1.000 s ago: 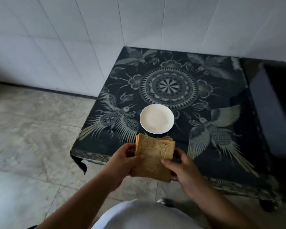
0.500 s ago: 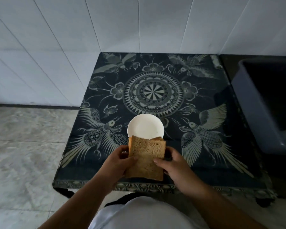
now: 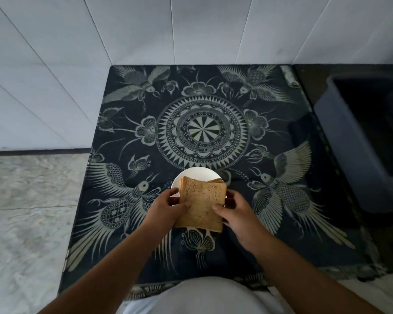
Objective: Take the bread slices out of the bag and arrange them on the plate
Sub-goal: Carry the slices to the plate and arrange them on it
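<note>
One plate (image 3: 192, 172), one bread stack (image 3: 202, 203); slice count can't be told, at least two edges are seen. Left hand (image 3: 168, 206) is curled onto the stack's left edge, thumb on the top face. Right hand (image 3: 235, 210) is clamped on the right edge likewise. Stack is held over the plate's near part, above the desk (image 3: 270, 241). Plate contents are hidden by the bread. One dark bin (image 3: 359, 141) is seen at far right.
</note>
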`<control>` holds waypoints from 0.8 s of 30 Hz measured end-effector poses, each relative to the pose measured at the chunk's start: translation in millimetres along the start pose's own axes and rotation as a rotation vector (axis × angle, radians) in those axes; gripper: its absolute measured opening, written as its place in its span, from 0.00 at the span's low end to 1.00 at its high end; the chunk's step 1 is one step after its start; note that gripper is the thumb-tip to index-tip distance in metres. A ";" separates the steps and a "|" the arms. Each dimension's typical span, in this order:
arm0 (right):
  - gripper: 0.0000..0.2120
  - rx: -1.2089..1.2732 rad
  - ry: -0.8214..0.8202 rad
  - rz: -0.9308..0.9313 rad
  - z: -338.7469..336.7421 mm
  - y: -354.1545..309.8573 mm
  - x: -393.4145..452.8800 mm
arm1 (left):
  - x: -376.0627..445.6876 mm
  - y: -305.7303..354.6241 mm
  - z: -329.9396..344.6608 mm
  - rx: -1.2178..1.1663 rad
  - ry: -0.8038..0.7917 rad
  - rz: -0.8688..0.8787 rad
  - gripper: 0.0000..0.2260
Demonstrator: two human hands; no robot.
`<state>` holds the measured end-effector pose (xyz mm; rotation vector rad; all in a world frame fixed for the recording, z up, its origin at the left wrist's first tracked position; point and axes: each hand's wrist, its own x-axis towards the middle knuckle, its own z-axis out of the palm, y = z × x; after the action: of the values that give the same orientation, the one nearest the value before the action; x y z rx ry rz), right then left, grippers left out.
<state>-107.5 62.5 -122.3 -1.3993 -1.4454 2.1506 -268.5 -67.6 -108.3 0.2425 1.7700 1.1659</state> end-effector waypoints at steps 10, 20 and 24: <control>0.22 -0.122 0.011 0.060 5.7 -0.8 68.6 | 54.9 3.8 9.4 0.061 0.103 -0.063 0.20; 0.20 -0.159 0.028 0.097 7.5 -2.5 100.9 | 94.2 9.2 17.8 0.186 0.187 -0.083 0.17; 0.23 -0.200 -0.007 0.126 7.2 -5.3 102.2 | 95.5 5.2 23.4 0.219 0.160 -0.096 0.17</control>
<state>-169.4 122.5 -177.9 -1.5915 -1.6555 2.1349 -300.5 7.1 -163.9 0.1954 2.0298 0.9454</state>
